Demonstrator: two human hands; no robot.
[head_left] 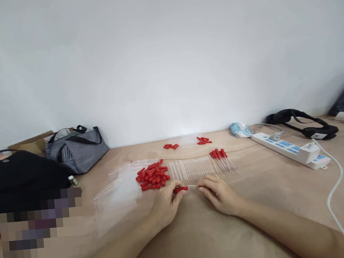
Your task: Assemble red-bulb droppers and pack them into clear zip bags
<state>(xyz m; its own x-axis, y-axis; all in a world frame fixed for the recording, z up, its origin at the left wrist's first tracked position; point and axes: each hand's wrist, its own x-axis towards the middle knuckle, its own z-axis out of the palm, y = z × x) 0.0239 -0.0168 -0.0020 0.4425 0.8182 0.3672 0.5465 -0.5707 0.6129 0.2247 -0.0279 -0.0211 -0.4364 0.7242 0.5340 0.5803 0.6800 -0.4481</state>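
Pinched in my left hand point(168, 201) is a red rubber dropper bulb point(181, 189), its open end pointing right. My right hand point(218, 193) grips a thin clear dropper tube point(193, 186), whose tip points at the bulb; whether the two touch I cannot tell. Just beyond my left hand lies a pile of red bulbs point(152, 175). A row of clear tubes point(190, 168) lies side by side beyond both hands. To the right of that row are several droppers with red bulbs fitted on them point(219, 154).
Clear plastic bags point(118, 202) lie left of the pile. Farther back are more red bulbs point(171, 146) and tubes. A power strip point(291, 149) with a white cable, a black headset point(307, 123) and a blue-white crumpled item point(240, 130) sit right; a striped bag point(79, 151) stands left.
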